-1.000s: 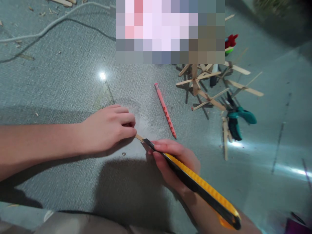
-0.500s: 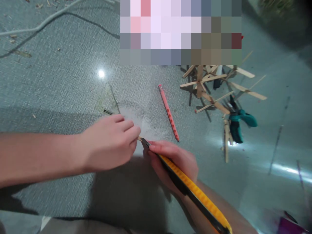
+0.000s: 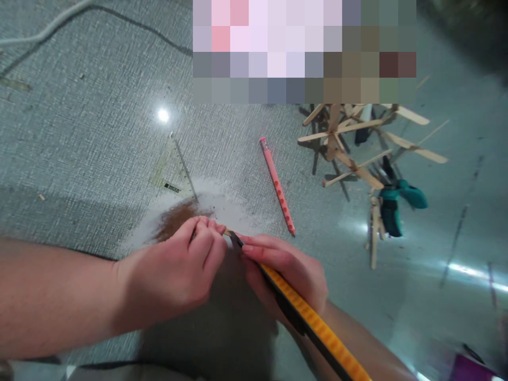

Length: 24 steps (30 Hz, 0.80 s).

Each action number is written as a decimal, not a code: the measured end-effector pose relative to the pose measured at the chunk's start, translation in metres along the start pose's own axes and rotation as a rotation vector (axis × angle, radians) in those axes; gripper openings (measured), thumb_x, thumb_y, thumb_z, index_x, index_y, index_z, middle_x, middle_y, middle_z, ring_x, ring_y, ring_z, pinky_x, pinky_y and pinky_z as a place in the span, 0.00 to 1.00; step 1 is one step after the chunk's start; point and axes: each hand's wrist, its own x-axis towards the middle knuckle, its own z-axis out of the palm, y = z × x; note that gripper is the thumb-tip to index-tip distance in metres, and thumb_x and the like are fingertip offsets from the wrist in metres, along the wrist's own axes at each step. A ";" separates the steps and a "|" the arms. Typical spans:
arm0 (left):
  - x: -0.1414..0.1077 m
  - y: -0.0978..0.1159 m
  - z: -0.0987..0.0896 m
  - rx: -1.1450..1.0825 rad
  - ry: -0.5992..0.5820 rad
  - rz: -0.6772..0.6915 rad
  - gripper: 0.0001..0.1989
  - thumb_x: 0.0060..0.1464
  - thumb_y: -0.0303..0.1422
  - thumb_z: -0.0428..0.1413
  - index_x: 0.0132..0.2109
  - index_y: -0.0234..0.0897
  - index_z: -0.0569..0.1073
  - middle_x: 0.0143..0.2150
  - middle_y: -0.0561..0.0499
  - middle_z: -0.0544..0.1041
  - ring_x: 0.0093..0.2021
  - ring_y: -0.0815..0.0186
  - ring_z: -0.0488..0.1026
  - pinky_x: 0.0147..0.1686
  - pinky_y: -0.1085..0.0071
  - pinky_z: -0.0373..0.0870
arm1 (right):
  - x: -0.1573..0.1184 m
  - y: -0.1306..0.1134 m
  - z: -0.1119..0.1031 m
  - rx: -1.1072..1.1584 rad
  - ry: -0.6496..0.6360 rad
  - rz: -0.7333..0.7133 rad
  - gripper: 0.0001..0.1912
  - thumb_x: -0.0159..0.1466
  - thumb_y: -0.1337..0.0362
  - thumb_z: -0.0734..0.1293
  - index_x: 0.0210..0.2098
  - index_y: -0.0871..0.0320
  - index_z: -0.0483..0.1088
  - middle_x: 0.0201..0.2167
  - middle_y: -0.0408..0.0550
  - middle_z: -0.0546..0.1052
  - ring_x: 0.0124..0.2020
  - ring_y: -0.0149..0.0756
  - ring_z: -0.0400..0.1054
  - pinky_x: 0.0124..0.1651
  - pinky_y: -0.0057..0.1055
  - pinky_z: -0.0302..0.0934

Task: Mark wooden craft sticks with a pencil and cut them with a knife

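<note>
My left hand is closed, its fingers pinched round a thin wooden stick of which only a short end shows. Wrapped round a yellow and black utility knife is my right hand, with the thumb near the blade end. The knife's blade meets the end of the stick, right beside my left fingertips. Beyond my left hand, a clear set square lies on the table, one corner on a whitish patch with a brown area. A pink pencil lies beyond my right hand.
At the right, craft sticks joined in a star-like framework stand near teal-handled pliers and loose sticks. A white cable runs across the top left. Something purple sits at the lower right corner.
My left hand has moved down and turned, uncovering the brown area and more of the set square. The knife blade stays at the stick's end. The view has shifted slightly.
</note>
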 end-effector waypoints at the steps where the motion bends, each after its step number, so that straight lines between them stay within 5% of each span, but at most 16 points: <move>1: 0.001 0.000 0.000 -0.012 0.011 -0.006 0.19 0.63 0.18 0.44 0.49 0.14 0.79 0.42 0.36 0.84 0.42 0.51 0.84 0.44 0.57 0.84 | 0.001 -0.001 -0.001 -0.004 -0.006 -0.004 0.14 0.65 0.73 0.70 0.48 0.53 0.74 0.44 0.49 0.85 0.39 0.38 0.83 0.42 0.32 0.80; 24: 0.002 -0.001 0.002 -0.031 0.048 -0.007 0.14 0.66 0.21 0.50 0.48 0.15 0.79 0.38 0.39 0.84 0.38 0.54 0.83 0.39 0.59 0.85 | 0.001 -0.004 -0.002 -0.042 -0.018 -0.032 0.14 0.66 0.74 0.68 0.48 0.52 0.73 0.40 0.50 0.85 0.35 0.37 0.82 0.33 0.29 0.77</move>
